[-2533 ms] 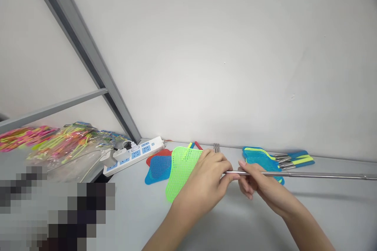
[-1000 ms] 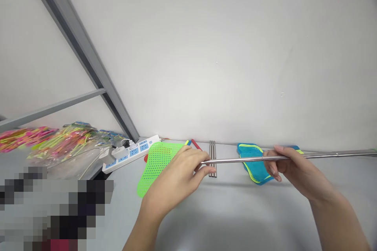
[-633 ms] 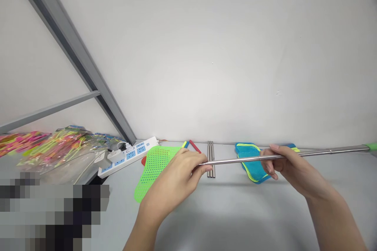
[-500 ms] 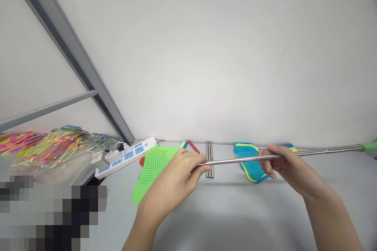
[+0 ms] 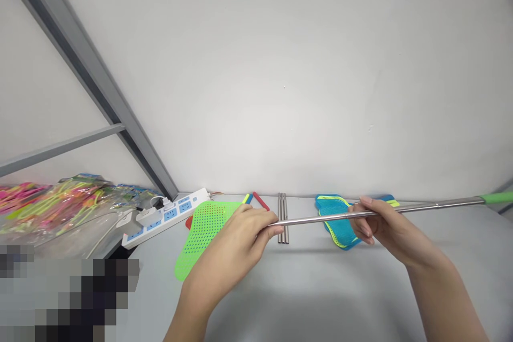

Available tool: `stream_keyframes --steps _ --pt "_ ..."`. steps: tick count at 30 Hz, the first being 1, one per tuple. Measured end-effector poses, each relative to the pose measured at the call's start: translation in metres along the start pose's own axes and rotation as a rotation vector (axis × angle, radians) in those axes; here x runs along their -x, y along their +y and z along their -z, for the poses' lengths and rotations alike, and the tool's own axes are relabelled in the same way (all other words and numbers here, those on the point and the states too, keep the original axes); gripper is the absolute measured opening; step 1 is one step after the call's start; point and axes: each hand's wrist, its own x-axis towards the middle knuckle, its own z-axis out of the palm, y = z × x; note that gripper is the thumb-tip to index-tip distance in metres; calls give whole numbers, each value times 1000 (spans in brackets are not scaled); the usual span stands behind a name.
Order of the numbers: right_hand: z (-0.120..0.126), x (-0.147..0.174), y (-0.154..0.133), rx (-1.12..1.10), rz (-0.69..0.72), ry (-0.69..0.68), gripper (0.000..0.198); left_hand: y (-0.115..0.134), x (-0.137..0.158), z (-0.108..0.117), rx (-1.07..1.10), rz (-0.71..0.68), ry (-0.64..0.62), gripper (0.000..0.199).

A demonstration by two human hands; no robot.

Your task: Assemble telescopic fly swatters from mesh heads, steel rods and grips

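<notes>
A thin metal rod (image 5: 308, 219) lies nearly level across both hands, above the table, with a green grip (image 5: 497, 198) at its right end. My left hand (image 5: 248, 235) pinches the rod's left end between thumb and fingers. Farther along, my right hand (image 5: 380, 220) has thumb and fingers closed around the rod's middle. Behind my left hand lies a green perforated fly swatter head (image 5: 204, 230), partly covered by the hand. A blue fly swatter head (image 5: 339, 224) with yellow edging sits behind my right hand. Several bare metal rods (image 5: 283, 224) lie side by side between them.
A white power strip (image 5: 172, 216) with chargers plugged in stands at the left by the wall (image 5: 280, 64). Plastic bags of bright-coloured items (image 5: 72, 197) are piled farther left. Red (image 5: 261, 201) and blue-yellow handle ends (image 5: 247, 199) show near the wall. A grey metal frame (image 5: 92, 69) slants at left.
The view has shifted slightly, so things appear a little farther left. Both hands keep their hold on the rod, with hardly any other movement.
</notes>
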Motion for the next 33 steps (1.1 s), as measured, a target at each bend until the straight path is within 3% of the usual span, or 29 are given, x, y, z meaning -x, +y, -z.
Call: stream_keyframes --steps 33 --pt "-2 -7 14 -110 -56 -27 42 -2 0 -1 -36 -7 44 28"
